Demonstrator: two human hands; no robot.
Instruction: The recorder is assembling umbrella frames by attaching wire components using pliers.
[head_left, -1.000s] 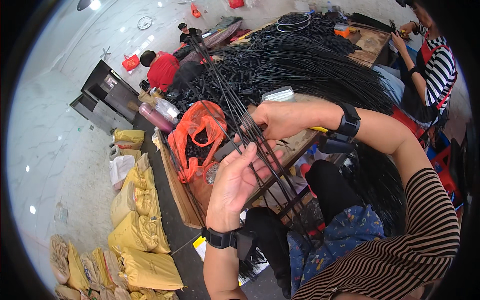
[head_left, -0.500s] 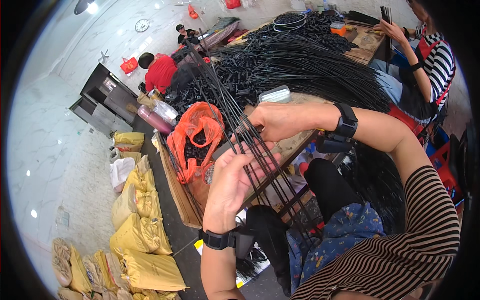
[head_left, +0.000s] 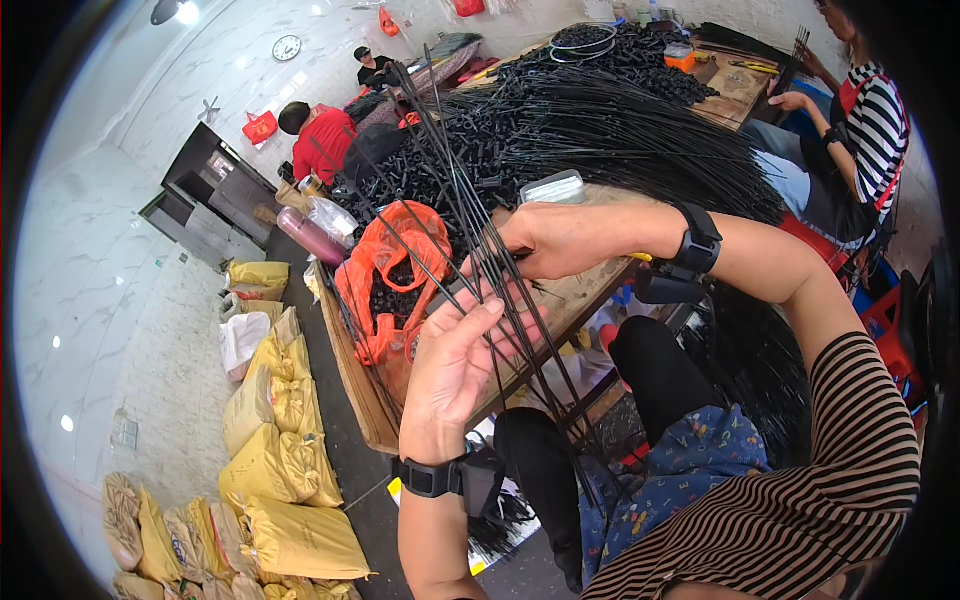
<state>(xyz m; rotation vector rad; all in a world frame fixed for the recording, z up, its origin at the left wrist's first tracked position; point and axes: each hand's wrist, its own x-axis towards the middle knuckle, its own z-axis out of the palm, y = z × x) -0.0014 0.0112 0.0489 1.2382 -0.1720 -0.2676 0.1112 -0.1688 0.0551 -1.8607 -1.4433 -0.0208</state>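
A loose bundle of long thin black rods [head_left: 452,165] slants across in front of me, from above the table down toward my lap. My left hand [head_left: 445,375] is palm up under the rods, its thumb closed over some of them. Just beyond it, my right hand [head_left: 545,242] grips the bundle from the right side; its fingertips are partly hidden behind the rods. Two or three rods splay off to the left, over an orange-red plastic bag [head_left: 361,290] holding small black parts.
The wooden table [head_left: 375,425] carries heaps of black parts and a large pile of black rods [head_left: 640,135]. A clear-lidded box [head_left: 553,188] and a pink bottle [head_left: 310,237] stand nearby. Yellow sacks [head_left: 300,538] line the left. A co-worker in stripes [head_left: 875,130] sits at right.
The upper ends of the rods have spread, with some now splaying left over the bag. My left hand has shifted slightly left. The co-worker at right has lowered a hand.
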